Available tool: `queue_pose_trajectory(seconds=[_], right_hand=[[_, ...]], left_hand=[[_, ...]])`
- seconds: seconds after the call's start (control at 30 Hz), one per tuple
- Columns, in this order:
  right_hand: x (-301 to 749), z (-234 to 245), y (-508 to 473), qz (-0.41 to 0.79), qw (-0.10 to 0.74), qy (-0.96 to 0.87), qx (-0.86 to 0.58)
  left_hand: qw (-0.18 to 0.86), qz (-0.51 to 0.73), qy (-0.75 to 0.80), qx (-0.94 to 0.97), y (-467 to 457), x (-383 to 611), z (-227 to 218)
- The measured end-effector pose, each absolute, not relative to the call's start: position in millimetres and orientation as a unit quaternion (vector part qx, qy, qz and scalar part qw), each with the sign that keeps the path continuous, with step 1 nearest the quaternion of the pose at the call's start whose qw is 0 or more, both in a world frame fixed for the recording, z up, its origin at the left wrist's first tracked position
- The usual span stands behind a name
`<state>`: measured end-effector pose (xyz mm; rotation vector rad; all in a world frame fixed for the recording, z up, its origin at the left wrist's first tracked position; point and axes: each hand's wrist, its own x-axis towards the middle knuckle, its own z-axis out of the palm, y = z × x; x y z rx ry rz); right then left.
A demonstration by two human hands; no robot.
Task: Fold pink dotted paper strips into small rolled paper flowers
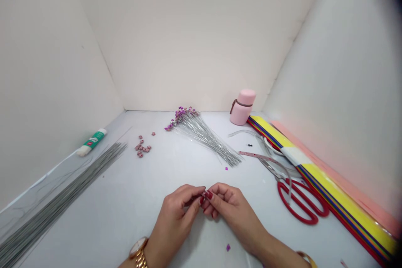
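Observation:
My left hand (179, 211) and my right hand (232, 207) meet low in the middle of the view, fingertips pinched together. Between them is a tiny pale object (204, 193), mostly covered by the fingers and too small to name. Small purple pieces lie close by: one (228, 247) below my right hand and another (226, 168) above it. Farther back rests a bundle of thin silvery wire stems (210, 136) with purple and pink tips (185, 112). Several small pinkish pieces (143, 148) are scattered to the left of the bundle.
Grey wires (65, 194) lie along the left, near a green-and-white glue tube (92, 143). Right of my hands are red-handled scissors (298, 201), clear tubing (288, 176), a patterned strip (251, 154) and colored sheets (339, 197). A pink flask (241, 113) stands behind. White walls enclose the table.

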<state>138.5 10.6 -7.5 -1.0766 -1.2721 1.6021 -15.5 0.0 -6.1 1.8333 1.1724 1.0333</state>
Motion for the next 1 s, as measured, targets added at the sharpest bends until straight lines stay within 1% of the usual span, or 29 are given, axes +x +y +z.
queue_pose_trajectory(seconds=[0.3, 0.37, 0.47, 0.57, 0.63, 0.77, 0.83, 0.9, 1.0], right_hand=[[141, -13, 13, 0.642, 0.373, -0.512, -0.432], [143, -13, 12, 0.619, 0.379, -0.521, -0.449], [144, -12, 11, 0.553, 0.393, -0.566, -0.468], [146, -12, 10, 0.489, 0.374, -0.637, -0.463], [148, -16, 10, 0.473, 0.357, -0.66, -0.463], [152, -28, 14, 0.479, 0.322, -0.667, -0.471], [153, -32, 17, 0.481, 0.307, -0.666, -0.48], [153, -31, 18, 0.474, 0.305, -0.663, -0.493], [149, -23, 16, 0.464, 0.317, -0.666, -0.491]], left_hand=[[0.413, 0.377, 0.48, 0.676, 5, -16, -7], [0.417, 0.376, 0.502, 0.658, 5, -16, -7], [0.42, 0.378, 0.524, 0.637, 5, -16, -7], [0.421, 0.378, 0.529, 0.632, 4, -14, -4], [0.414, 0.381, 0.524, 0.639, 0, -12, -3], [0.361, 0.374, 0.513, 0.683, 0, -11, -4], [0.308, 0.368, 0.53, 0.699, 6, -19, -4], [0.227, 0.393, 0.579, 0.677, 16, -33, -3], [0.158, 0.431, 0.619, 0.637, 29, -51, -5]])
